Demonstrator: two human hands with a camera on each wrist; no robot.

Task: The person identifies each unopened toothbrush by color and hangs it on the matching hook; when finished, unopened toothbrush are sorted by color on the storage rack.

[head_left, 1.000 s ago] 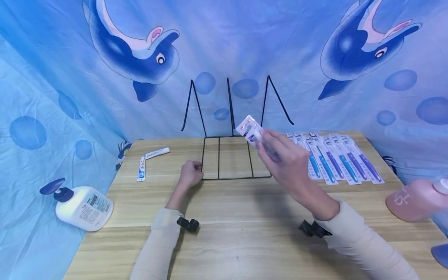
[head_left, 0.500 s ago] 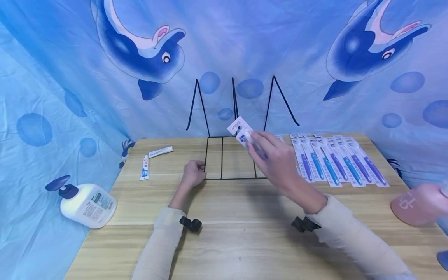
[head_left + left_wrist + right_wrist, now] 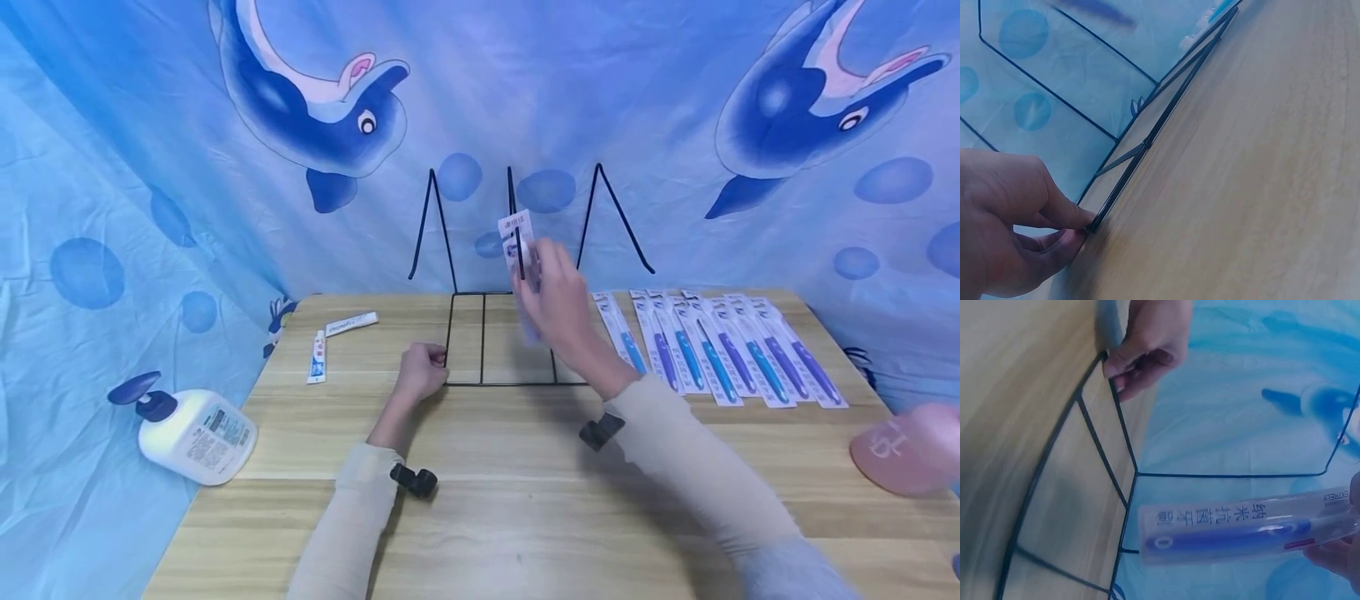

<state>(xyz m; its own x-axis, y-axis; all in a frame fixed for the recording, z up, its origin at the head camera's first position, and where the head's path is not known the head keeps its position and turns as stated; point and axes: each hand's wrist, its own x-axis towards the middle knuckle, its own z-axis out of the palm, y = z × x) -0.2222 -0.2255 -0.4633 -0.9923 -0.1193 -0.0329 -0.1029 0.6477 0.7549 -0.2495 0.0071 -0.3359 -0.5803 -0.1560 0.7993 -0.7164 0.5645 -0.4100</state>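
Note:
A black wire display rack (image 3: 510, 384) stands at the table's back, its bent prongs rising against the curtain. My left hand (image 3: 422, 369) pinches the front left corner of its base; the left wrist view shows thumb and finger on the wire (image 3: 1092, 226). My right hand (image 3: 558, 296) grips a packaged toothbrush (image 3: 516, 223) near its upper part, almost upright at the middle prong. That prong's front end crosses over the card's top in the head view. Through the clear pack, the purple handle (image 3: 1229, 540) shows in the right wrist view.
Several packaged toothbrushes (image 3: 731, 354), purple and blue, lie in a row at the right. A toothpaste tube (image 3: 318, 358) and a slim white box (image 3: 352, 323) lie at the left. A white pump bottle (image 3: 198, 437) and a pink bottle (image 3: 903, 450) flank the table.
My right hand has raised the packaged toothbrush to the middle prong and turned it from slanted to nearly upright. My left hand keeps its pinch on the rack corner. The head view has shifted slightly.

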